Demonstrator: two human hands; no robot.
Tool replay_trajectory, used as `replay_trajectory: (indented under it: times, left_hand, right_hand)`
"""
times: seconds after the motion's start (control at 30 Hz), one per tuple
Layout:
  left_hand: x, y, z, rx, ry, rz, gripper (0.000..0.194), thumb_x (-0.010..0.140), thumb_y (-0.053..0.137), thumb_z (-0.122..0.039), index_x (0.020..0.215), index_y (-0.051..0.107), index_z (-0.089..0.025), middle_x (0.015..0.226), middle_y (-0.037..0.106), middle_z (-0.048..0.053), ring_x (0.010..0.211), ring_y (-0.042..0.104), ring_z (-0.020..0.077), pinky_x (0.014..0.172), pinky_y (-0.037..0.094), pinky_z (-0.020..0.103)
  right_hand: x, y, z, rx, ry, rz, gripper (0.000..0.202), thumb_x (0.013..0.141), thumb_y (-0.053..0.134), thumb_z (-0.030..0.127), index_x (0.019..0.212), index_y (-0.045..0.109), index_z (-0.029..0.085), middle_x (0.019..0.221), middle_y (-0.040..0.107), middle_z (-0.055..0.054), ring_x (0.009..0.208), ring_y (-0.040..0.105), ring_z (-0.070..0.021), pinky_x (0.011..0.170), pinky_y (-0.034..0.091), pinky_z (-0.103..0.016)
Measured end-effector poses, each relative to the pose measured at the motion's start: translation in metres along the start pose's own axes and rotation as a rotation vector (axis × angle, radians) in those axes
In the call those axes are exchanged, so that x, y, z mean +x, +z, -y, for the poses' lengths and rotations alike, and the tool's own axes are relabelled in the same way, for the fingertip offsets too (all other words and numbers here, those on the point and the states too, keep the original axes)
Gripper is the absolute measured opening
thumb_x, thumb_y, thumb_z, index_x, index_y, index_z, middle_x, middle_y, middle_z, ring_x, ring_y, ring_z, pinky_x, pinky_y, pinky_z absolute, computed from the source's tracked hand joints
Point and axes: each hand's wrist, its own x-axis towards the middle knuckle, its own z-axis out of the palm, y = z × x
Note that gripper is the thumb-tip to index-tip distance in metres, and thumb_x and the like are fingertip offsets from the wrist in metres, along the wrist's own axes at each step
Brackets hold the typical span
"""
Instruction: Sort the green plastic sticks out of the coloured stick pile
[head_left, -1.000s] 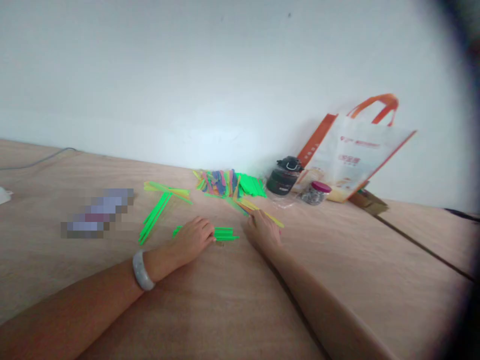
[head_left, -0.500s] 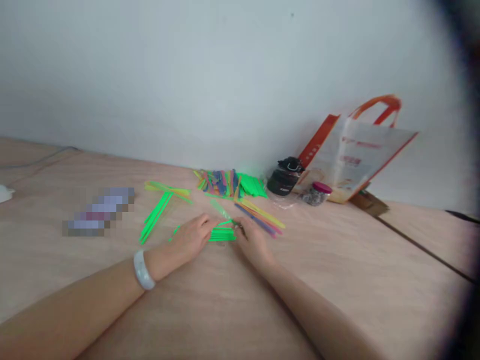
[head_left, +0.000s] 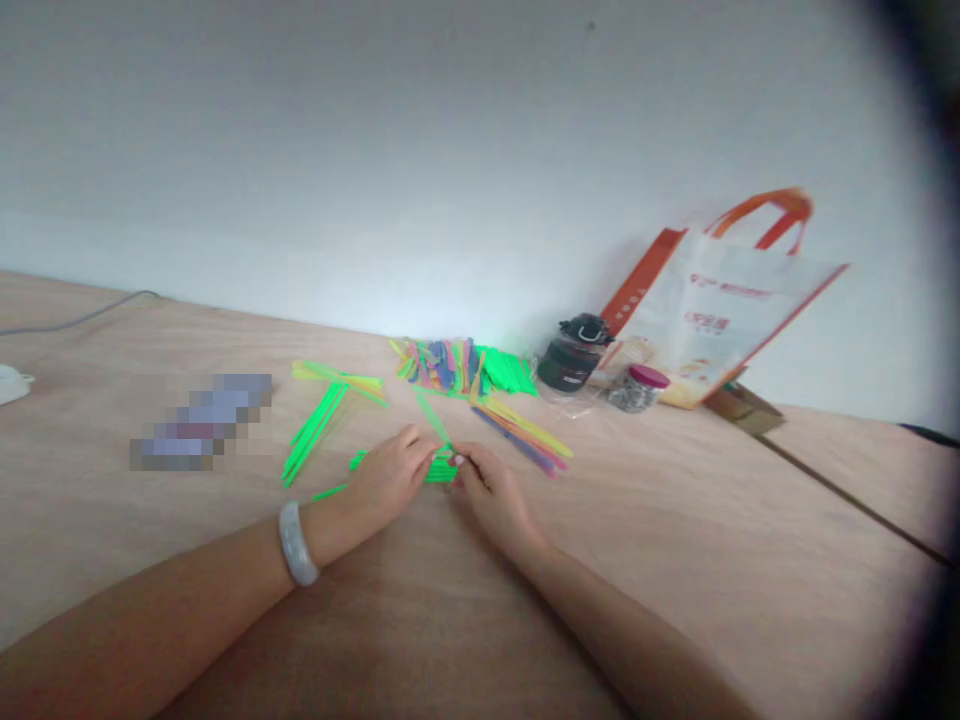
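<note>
My left hand and my right hand meet at the fingertips in the middle of the table. The right fingers pinch a thin green propeller blade, which slants up and away from them. The left fingers are closed on a thin green stick, mostly hidden, at the blade's near end. Beneath the hands lies a bundle of green sticks. Left of my left wrist, a green stick end shows; I cannot tell whether it belongs to the held stick.
Yellow blades and green sticks lie to the left, near a blurred-out object. Behind are piled colourful blades and green pieces. Loose coloured blades, a bottle, a jar and a bag stand right.
My right hand has moved left, bringing the blade's end up to my left fingertips. More of the green stick end shows left of my left wrist.
</note>
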Motion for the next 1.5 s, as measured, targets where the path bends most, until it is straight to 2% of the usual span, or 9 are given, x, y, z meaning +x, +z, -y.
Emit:
replay_trajectory:
  times: [0.37, 0.53, 0.63, 0.77, 0.93, 1.07, 1.2, 1.3, 1.5]
  left_hand:
    - [-0.002, -0.005, -0.006, 0.109, -0.035, 0.066, 0.024, 0.093, 0.034, -0.016, 0.099, 0.058, -0.018, 0.09, 0.053, 0.004, 0.078, 0.054, 0.0151, 0.069, 0.046, 0.026]
    - [-0.002, -0.01, -0.008, 0.213, 0.02, 0.166, 0.028, 0.09, 0.033, -0.007, 0.102, 0.055, -0.016, 0.097, 0.057, 0.007, 0.088, 0.055, 0.0181, 0.078, 0.047, 0.031]
    - [0.001, -0.019, -0.002, 0.284, 0.032, 0.147, 0.028, 0.088, 0.034, -0.006, 0.104, 0.054, -0.016, 0.1, 0.057, 0.008, 0.095, 0.054, 0.0196, 0.086, 0.045, 0.034]
    - [0.01, -0.035, 0.023, 0.448, -0.11, 0.112, 0.023, 0.089, 0.036, -0.01, 0.099, 0.056, -0.012, 0.098, 0.057, 0.011, 0.093, 0.056, 0.0225, 0.084, 0.046, 0.037]
    - [0.013, -0.048, 0.059, 0.546, -0.358, 0.09, 0.028, 0.089, 0.032, -0.011, 0.106, 0.054, -0.008, 0.102, 0.055, 0.015, 0.085, 0.059, 0.0225, 0.074, 0.049, 0.035]
    - [0.009, -0.048, 0.074, 0.561, -0.398, 0.101, 0.029, 0.089, 0.031, -0.011, 0.105, 0.055, -0.008, 0.1, 0.058, 0.015, 0.088, 0.059, 0.0226, 0.078, 0.048, 0.035]
    - [0.009, -0.049, 0.074, 0.594, -0.413, 0.074, 0.025, 0.091, 0.034, -0.017, 0.103, 0.055, -0.008, 0.099, 0.058, 0.016, 0.088, 0.058, 0.0241, 0.076, 0.048, 0.036]
    - [0.011, -0.047, 0.064, 0.601, -0.331, 0.023, 0.024, 0.093, 0.038, -0.024, 0.1, 0.056, -0.011, 0.1, 0.056, 0.014, 0.093, 0.055, 0.0244, 0.078, 0.046, 0.035]
    - [0.004, -0.022, 0.019, 0.301, 0.184, 0.157, 0.02, 0.093, 0.042, -0.025, 0.093, 0.061, -0.017, 0.095, 0.056, 0.006, 0.093, 0.051, 0.0189, 0.086, 0.042, 0.034]
  right_hand:
    - [-0.006, 0.003, 0.011, 0.038, -0.039, 0.007, 0.028, 0.086, 0.043, 0.021, 0.103, 0.066, 0.023, 0.089, 0.066, -0.004, 0.084, 0.06, -0.0168, 0.077, 0.048, -0.029]
    - [-0.002, 0.002, 0.01, 0.036, -0.05, 0.048, 0.028, 0.085, 0.044, 0.021, 0.102, 0.067, 0.023, 0.091, 0.067, -0.004, 0.087, 0.061, -0.0169, 0.079, 0.048, -0.03]
    - [0.004, -0.003, 0.003, -0.016, -0.029, 0.036, 0.029, 0.087, 0.045, 0.027, 0.107, 0.065, 0.022, 0.097, 0.068, -0.006, 0.089, 0.061, -0.0182, 0.08, 0.049, -0.032]
    - [0.013, -0.019, -0.021, -0.219, 0.001, -0.073, 0.032, 0.089, 0.042, 0.032, 0.109, 0.063, 0.017, 0.104, 0.065, -0.01, 0.094, 0.059, -0.0199, 0.082, 0.047, -0.033]
    - [0.025, -0.047, -0.05, -0.667, -0.039, -0.093, 0.031, 0.086, 0.043, 0.025, 0.108, 0.064, 0.017, 0.104, 0.061, -0.011, 0.1, 0.052, -0.0221, 0.089, 0.041, -0.035]
    - [0.03, -0.062, -0.065, -0.888, 0.042, -0.095, 0.029, 0.084, 0.046, 0.022, 0.106, 0.065, 0.016, 0.106, 0.06, -0.011, 0.101, 0.049, -0.0235, 0.087, 0.039, -0.034]
    - [0.03, -0.07, -0.075, -0.967, 0.107, -0.102, 0.028, 0.084, 0.048, 0.023, 0.107, 0.064, 0.018, 0.108, 0.06, -0.012, 0.1, 0.049, -0.0238, 0.084, 0.039, -0.033]
    - [0.031, -0.073, -0.078, -0.989, 0.138, -0.071, 0.026, 0.086, 0.047, 0.025, 0.103, 0.066, 0.017, 0.105, 0.061, -0.012, 0.1, 0.05, -0.0234, 0.084, 0.038, -0.033]
    - [0.031, -0.074, -0.08, -0.953, 0.138, -0.054, 0.025, 0.087, 0.047, 0.027, 0.097, 0.068, 0.016, 0.1, 0.062, -0.01, 0.097, 0.052, -0.0206, 0.083, 0.038, -0.031]
